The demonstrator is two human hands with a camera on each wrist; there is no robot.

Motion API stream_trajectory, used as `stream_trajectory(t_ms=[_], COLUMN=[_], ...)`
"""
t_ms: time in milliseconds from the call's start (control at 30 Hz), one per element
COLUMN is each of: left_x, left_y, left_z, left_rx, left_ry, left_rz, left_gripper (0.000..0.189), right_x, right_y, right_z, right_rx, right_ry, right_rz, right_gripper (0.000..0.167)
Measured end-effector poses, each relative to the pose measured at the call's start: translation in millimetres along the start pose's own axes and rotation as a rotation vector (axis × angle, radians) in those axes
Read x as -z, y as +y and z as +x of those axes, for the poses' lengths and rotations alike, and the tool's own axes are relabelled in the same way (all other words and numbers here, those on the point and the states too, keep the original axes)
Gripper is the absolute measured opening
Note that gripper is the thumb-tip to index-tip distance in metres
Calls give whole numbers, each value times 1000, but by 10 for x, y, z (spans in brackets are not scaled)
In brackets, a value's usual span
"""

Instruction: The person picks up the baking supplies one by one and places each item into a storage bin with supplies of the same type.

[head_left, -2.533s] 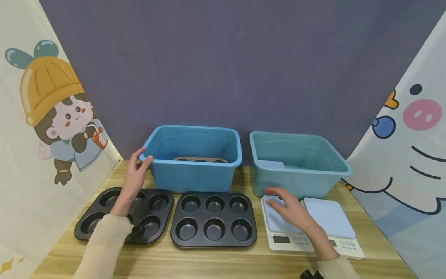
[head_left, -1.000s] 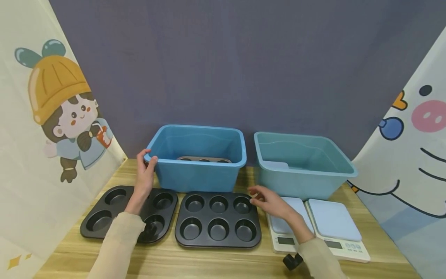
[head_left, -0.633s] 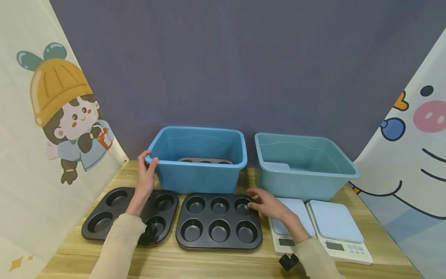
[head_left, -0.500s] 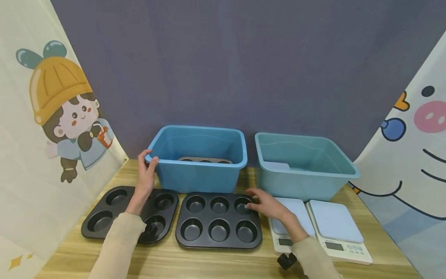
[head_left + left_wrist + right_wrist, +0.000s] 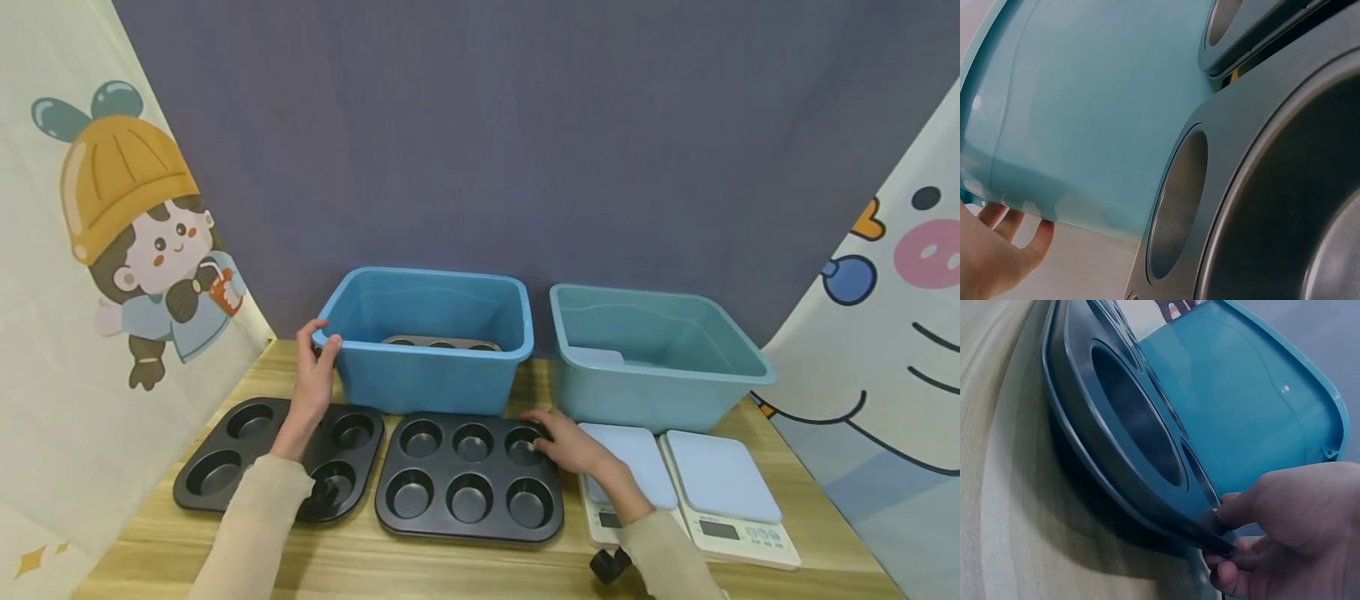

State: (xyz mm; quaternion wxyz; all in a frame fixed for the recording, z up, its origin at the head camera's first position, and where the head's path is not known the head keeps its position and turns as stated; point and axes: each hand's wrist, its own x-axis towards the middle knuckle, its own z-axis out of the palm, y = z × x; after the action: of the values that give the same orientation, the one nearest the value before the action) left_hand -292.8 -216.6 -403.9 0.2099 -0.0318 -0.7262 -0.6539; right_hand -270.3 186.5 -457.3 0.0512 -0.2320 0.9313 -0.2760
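My left hand point(image 5: 313, 379) holds the blue bin point(image 5: 420, 379) at its left front corner, with the thumb on the outside of the rim. In the left wrist view, its bent fingers point(image 5: 1040, 240) touch the bin's edge. My right hand point(image 5: 570, 446) pinches the far right corner of a dark six-cup muffin tin point(image 5: 442, 518) in front of that bin. From the right wrist, the thumb lies on top of the tin's flange and curled fingers sit below; a dark shadow shows under the tin's edge point(image 5: 1079, 447). Another muffin tin point(image 5: 202, 498) lies under my left forearm.
Inside the blue bin shows another muffin tin point(image 5: 420, 341). A teal bin point(image 5: 637, 400) stands to the right, with a pale flat thing point(image 5: 596, 357) in it. Two kitchen scales point(image 5: 637, 467) lie before it. Cloth walls point(image 5: 510, 167) surround the wooden table point(image 5: 360, 567).
My right hand has come left from over the scale to the middle muffin tin and now pinches its corner. The tin has shifted slightly. My left hand stays on the blue bin's rim.
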Motion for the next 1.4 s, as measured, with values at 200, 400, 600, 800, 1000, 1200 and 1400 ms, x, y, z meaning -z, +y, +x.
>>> stream_trajectory(t_ms=[200,400,600,800,1000,1200,1400], left_x=[2,3,-3,-13,-3,2,-2], left_y=[-184,-138,96,182,175,173,178], left_z=[74,57,-45,-103,-99,-97,-106], left_rx=[-39,-42,-28,-21,-20,-13,-8], left_ry=[20,20,-3,-4,-2,-3,-1], left_rz=[32,15,-3,9,1,3,11], left_gripper=[48,47,47,47,47,48,48], right_x=[16,50,65,90,133,169,210], right_y=[-35,-60,-63,-81,-101,-142,-202], right_z=[-31,-65,-77,-96,-122,-159,-199], right_rx=[-32,-29,-7,-7,6,-2,-6], right_ry=[31,71,123,149,174,177,184], right_rz=[22,34,65,145,172,223,265], right_gripper=[43,40,35,36,35,35,34])
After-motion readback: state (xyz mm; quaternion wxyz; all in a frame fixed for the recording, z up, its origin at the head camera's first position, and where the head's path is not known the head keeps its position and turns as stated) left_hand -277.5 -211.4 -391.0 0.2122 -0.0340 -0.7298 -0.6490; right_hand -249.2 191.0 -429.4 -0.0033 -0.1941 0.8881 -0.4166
